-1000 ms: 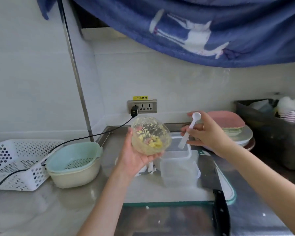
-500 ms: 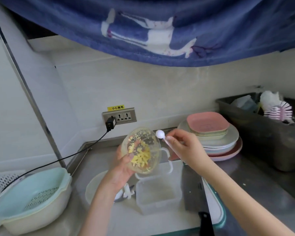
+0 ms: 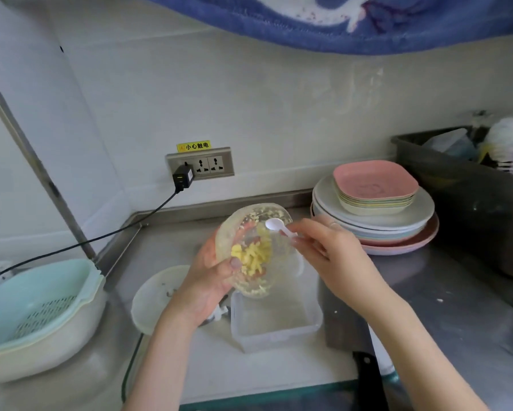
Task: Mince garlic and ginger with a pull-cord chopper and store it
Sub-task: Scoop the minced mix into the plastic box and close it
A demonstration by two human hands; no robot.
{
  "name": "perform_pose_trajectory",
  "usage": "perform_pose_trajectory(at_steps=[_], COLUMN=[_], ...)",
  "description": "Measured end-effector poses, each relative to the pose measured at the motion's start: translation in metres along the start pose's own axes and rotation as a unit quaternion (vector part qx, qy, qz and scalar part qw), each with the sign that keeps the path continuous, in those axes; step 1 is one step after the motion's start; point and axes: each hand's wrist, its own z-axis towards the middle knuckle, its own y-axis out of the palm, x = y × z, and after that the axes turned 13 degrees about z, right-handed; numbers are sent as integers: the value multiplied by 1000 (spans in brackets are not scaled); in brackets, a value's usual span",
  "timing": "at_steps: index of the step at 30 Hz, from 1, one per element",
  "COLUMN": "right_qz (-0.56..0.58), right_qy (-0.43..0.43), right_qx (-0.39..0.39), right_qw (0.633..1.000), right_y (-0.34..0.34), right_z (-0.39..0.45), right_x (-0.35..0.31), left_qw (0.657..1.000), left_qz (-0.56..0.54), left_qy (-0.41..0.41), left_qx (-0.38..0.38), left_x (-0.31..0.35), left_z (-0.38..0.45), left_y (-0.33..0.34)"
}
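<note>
My left hand [image 3: 210, 280] had its grip wrapped round the clear chopper bowl [image 3: 253, 250], thumb on the front, holding it up off the worktop [image 3: 445, 295] and tipped on its side. My right hand [image 3: 335, 256] pinched the handle of a small white spoon [image 3: 276, 226] in a narrow grip. The spoon's round end sat right at the top rim of the bowl, and its long handle ran back to the right, toward my fingers. The yellow minced garlic and ginger [image 3: 251, 258] stuck inside the bowl, lower and a little left of the spoon. The empty clear box [image 3: 274, 321] sat on the worktop right under the bowl's low edge. I think the spoon needed to go down and left to scrape the bits into the box.
</note>
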Motion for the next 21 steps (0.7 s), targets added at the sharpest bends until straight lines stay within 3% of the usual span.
perform_pose_trajectory(at_steps=[5,14,21], right_qz=[-148,-211,-235], right_qy=[-46,-113,-75], right_qx=[40,-25,-133], right_qw=[987,971,960], right_y=[5,8,6], right_z=[-6,-1,-23], right_x=[-4,-18,-11], left_qw=[1000,998,997], left_qz=[23,52,43], left_qy=[-2,40,66], left_qx=[-16,-1,-17], left_x=[-5,-13,-12], left_z=[-2,1,1], left_y=[2,0,3])
